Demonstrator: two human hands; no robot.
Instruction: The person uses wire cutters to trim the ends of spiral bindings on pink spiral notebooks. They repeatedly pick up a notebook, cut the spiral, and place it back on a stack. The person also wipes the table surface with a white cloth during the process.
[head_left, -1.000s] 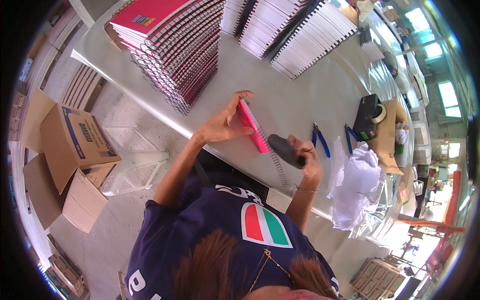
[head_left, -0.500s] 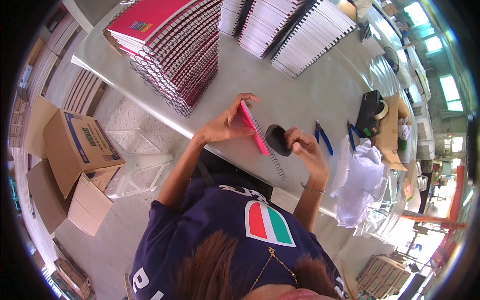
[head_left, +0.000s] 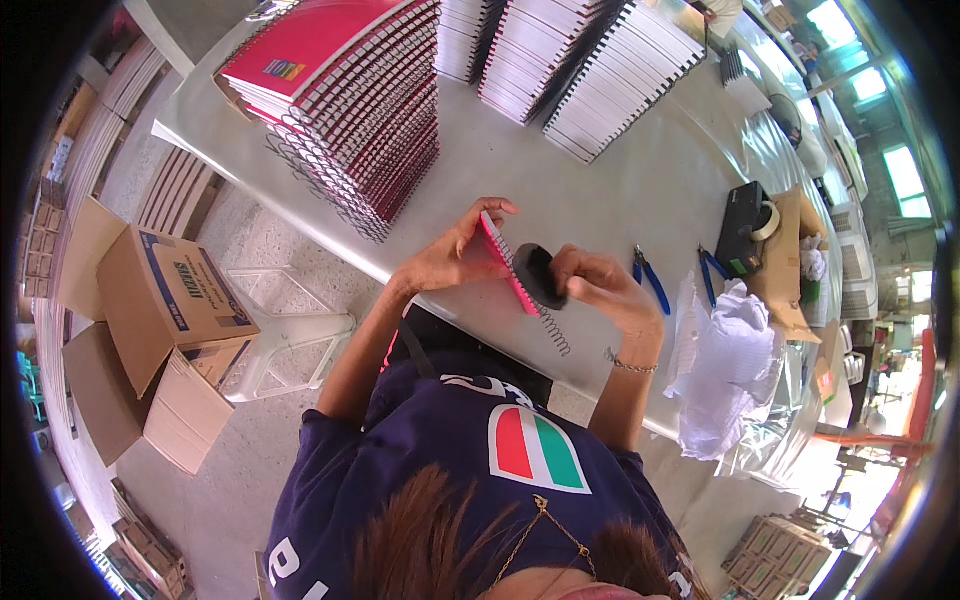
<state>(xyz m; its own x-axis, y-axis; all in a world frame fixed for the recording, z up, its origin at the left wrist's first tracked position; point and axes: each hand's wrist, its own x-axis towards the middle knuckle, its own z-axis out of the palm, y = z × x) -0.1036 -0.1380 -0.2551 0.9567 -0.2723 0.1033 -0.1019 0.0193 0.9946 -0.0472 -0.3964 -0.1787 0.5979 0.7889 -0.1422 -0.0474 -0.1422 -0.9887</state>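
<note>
My left hand (head_left: 448,258) grips a small pink notebook (head_left: 526,298) tilted on edge above the front of the table, thumb on the near side and fingers over its upper end. A wire spiral coil (head_left: 555,332) runs along the notebook's edge and its loose end sticks out past the lower corner. In my right hand (head_left: 612,288) is a black, round, cup-like piece (head_left: 537,272), held by its rim against the coiled edge. The piece covers part of the coil, so I cannot tell how far the wire is threaded.
A tall stack of red spiral notebooks (head_left: 370,125) stands at the left, with white-paged bound stacks (head_left: 610,85) behind. To the right lie blue-handled pliers (head_left: 653,284), a second pair (head_left: 711,272), a black tape dispenser (head_left: 738,230) and crumpled white paper (head_left: 728,365). An open carton (head_left: 165,290) is left, beside a white stool (head_left: 295,335).
My right hand and the black piece have moved left, onto the notebook's coiled edge. Less of the coil's loose end now sticks out at the bottom.
</note>
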